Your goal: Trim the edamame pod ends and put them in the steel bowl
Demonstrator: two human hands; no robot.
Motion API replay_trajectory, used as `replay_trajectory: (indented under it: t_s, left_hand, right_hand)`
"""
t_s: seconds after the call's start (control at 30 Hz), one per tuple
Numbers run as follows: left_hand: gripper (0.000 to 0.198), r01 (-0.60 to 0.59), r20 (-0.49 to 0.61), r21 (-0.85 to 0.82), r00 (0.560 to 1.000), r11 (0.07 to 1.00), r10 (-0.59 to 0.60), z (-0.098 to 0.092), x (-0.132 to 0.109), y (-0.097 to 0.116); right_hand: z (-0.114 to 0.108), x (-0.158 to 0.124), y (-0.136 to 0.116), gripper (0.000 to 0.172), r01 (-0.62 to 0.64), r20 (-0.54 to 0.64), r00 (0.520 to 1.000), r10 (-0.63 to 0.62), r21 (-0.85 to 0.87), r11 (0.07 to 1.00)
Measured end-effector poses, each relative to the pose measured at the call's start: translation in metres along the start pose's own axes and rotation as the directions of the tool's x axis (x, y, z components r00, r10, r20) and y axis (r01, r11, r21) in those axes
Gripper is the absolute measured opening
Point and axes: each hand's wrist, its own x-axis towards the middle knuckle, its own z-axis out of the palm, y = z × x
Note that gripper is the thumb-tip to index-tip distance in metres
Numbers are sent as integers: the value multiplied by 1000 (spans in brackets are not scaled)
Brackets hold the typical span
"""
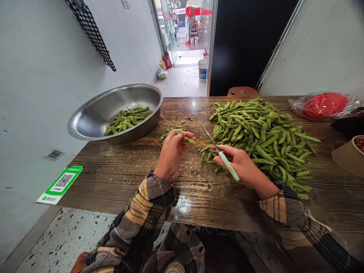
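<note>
My left hand [172,153] pinches a green edamame pod [189,140] between thumb and fingers, above the middle of the table. In my right hand [243,165] is a small knife [229,167] with a pale green handle, its thin blade pointing up and to the left, apart from the pod. A large heap of edamame pods [264,136] lies just beyond and to the right of my right hand. Behind my left hand there is a small pile of green trimmings [170,131]. Several pods [127,120] rest inside a wide metal basin [85,118] at the left.
The dark wooden table [113,182] has a green payment-code card [61,184] at its left corner. On the right are a red item in clear plastic [325,105] and a paper tub [348,157]. Beyond the table stand a stool [242,91] and a white bucket [203,70].
</note>
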Motion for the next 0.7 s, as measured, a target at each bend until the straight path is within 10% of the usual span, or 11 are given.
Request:
replay_trajectory:
  t_s: [0.13,0.27,0.43,0.7]
  left_hand:
    - [12,71,120,287,987,955,-110,-2,2,-5]
    - [22,-172,257,830,962,530,-91,-1,0,-16]
    - [18,-321,355,923,923,211,-147,-3,-2,-27]
    - [23,6,273,540,945,841,-182,-4,4,-12]
  right_hand:
    - [-7,0,-3,51,-39,-59,997,53,213,976]
    - [-8,1,-4,50,-36,-60,997,54,262,964]
    - [-6,2,-2,50,-7,-67,997,23,225,974]
    - [-8,1,-10,53,-7,-37,999,12,132,991]
